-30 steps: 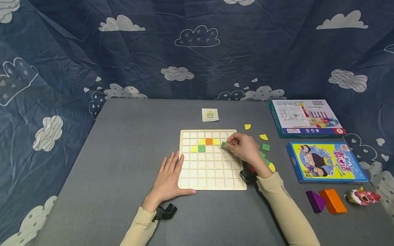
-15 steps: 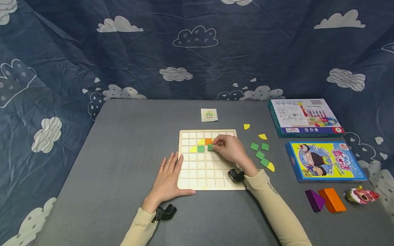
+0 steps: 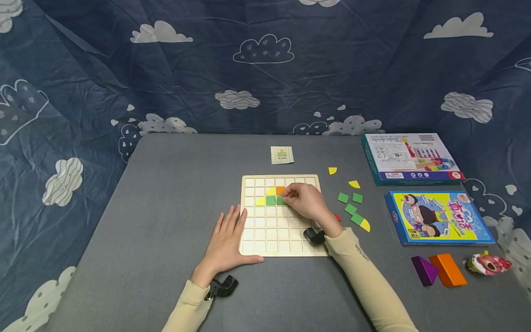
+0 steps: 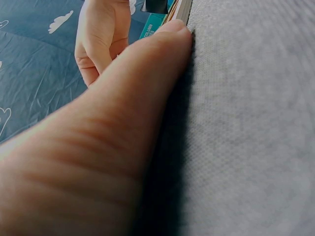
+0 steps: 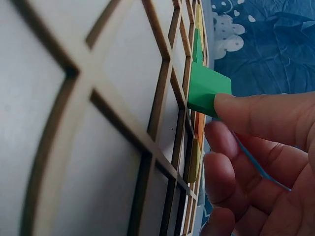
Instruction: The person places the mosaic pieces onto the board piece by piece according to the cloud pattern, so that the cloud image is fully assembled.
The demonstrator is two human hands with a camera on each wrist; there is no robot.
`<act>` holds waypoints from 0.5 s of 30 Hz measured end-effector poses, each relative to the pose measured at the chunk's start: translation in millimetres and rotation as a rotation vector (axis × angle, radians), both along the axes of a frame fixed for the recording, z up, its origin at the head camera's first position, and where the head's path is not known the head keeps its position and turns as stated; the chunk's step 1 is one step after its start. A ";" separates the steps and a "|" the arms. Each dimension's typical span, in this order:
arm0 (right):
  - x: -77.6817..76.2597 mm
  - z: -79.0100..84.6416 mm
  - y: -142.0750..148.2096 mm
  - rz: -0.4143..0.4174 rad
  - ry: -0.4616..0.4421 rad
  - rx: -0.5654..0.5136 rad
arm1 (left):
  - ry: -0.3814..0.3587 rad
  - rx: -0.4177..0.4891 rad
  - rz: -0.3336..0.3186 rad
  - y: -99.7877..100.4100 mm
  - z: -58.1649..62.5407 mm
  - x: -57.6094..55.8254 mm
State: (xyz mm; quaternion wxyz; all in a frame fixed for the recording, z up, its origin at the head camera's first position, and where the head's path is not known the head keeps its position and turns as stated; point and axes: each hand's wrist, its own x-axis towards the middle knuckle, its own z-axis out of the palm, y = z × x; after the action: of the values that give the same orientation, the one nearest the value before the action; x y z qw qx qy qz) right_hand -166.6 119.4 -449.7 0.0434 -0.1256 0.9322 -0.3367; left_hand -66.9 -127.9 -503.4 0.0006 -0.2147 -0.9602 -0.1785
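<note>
Though flattish in head view, right hand's (image 3: 307, 201) pinched green tile (image 5: 207, 87) tilted in wrist's; left hand (image 3: 226, 237) spread

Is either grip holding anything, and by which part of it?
Right grip: a green square tile, held by the corner under the thumb. Left grip: nothing held; it lies spread at the left edge of the board.

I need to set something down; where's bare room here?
Bare table: left of the left hand, and between the board, left wrist camera and right sleeve. Crowded right of the board: tiles, boxes, blocks, figurine.
</note>
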 end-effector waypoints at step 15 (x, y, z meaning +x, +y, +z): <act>2.5 -3.5 1.0 -0.005 0.046 0.053 | 0.020 0.024 -0.007 -0.4 0.2 0.6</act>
State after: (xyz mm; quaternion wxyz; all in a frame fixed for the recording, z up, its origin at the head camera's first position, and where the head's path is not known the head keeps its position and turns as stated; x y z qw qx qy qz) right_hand -164.1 120.4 -453.2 0.0245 -0.1300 0.9418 -0.3089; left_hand -66.3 -128.3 -503.1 0.0119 -0.2200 -0.9572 -0.1879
